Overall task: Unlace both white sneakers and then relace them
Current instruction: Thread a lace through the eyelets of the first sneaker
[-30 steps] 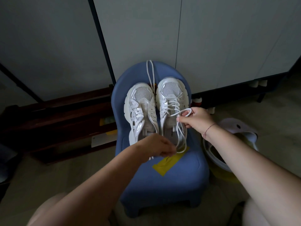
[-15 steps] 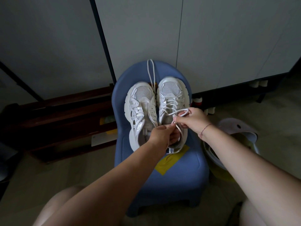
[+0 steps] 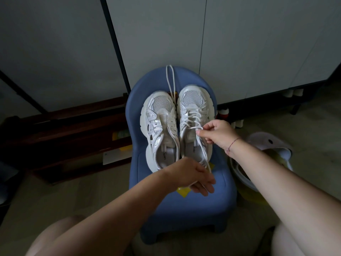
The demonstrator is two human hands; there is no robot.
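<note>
L hand (image 3: 191, 177) has pulled back past R sneaker (image 3: 191, 100) heel, prob. gripping lace (image 3: 194, 127) end; R hand (image 3: 216, 134) pinches lace loop over sneaker's tongue.

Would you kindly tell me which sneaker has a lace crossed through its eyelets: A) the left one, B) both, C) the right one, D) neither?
C: the right sneaker carries a crossed lace, pinched by the right hand, while the left sneaker has bare eyelets and a loose lace lies between the shoes.

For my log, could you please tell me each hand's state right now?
Left hand: holding the lace by its loose end.
Right hand: pinching the lace over the sneaker.
</note>
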